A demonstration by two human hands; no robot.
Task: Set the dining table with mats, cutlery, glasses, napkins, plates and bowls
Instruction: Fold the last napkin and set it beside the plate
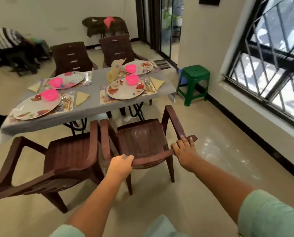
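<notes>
Now both hands clasp the backrest of the brown chair: the left hand curls over its top rail, the right hand grips the rail's right end. The dining table ahead carries four plates with pink bowls. I judge the chair should slide straight toward the table's near edge, kept clear of the neighbouring chair.

My 2 bare forearms, short-sleeved top

My left hand and right hand wear no gloves; each pale mint-green sleeve ends above the elbow.
</notes>
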